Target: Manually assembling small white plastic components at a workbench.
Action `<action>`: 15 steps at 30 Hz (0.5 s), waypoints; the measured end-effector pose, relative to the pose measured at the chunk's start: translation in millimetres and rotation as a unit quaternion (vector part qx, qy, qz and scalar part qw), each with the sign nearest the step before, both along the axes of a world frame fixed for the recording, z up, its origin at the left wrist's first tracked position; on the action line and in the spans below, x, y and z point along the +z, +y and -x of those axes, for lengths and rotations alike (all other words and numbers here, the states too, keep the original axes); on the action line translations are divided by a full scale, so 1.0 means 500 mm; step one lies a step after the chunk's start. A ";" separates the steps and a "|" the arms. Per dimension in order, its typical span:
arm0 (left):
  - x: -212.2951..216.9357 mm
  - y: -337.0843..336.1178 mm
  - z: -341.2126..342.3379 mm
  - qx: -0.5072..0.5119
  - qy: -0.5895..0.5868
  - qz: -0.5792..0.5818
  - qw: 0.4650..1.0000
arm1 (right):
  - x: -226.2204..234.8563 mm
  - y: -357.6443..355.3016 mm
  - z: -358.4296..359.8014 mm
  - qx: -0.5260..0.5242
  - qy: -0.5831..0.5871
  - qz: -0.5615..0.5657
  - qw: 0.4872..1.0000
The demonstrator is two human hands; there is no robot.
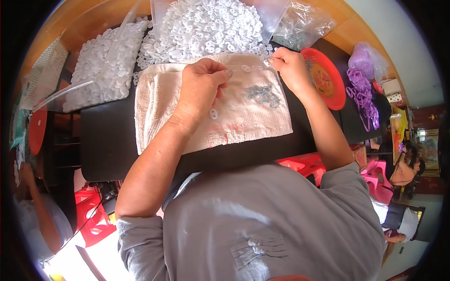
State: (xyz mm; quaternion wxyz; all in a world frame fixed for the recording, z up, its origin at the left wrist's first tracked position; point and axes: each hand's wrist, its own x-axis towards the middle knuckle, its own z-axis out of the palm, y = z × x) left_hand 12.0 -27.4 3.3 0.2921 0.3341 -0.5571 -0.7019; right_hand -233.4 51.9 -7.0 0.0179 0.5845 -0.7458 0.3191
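I see the left hand (pixel 201 89) curled over the cream towel (pixel 159 117) on the dark desk (pixel 108 140), fingers bent as if pinching something small, though I cannot tell what, if anything, is between them; the right hand (pixel 290 68) pinches a small white plastic piece (pixel 266 61) at the towel's far edge, just beside a short row of similar pieces (pixel 251 68); one loose white piece (pixel 213 113) lies on the towel below the left hand, and a little heap of grey metal clips (pixel 265 93) rests between the two hands.

My worry is the small parts: the pinched piece is held only at the fingertips and could drop into the big pile of white pieces (pixel 211 25) spilling from the open clear bag just beyond; I judge the left wrist could also sweep the loose piece off the towel, and the row could be nudged out of line by either hand.

Around them: a second bag of white parts (pixel 105 63) at the left, a bag of metal bits (pixel 300 25) at the far right, a red dish (pixel 330 82), purple loops (pixel 363 91), a white basket (pixel 44 70); the heaped pile crowds the towel's far edge and leaves little room there.
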 end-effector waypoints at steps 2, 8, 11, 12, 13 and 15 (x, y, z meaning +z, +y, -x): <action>0.001 0.001 -0.001 -0.001 0.001 0.003 1.000 | 0.000 0.007 0.003 -0.020 0.024 -0.007 0.999; -0.007 0.001 0.001 -0.010 -0.001 0.003 1.000 | -0.016 0.014 0.009 -0.040 0.074 -0.029 0.996; 0.002 0.004 0.000 -0.009 -0.010 0.004 1.000 | -0.018 0.015 0.010 -0.038 0.028 -0.026 0.999; 0.003 0.005 0.000 -0.006 -0.014 0.002 1.000 | -0.016 0.015 0.011 -0.039 -0.011 -0.029 0.999; 0.004 0.006 0.000 -0.004 -0.019 0.001 1.000 | -0.020 0.015 0.016 -0.040 -0.011 -0.028 0.999; 0.001 0.005 0.001 -0.009 -0.020 0.003 1.000 | -0.022 0.009 0.025 -0.022 -0.042 -0.002 0.999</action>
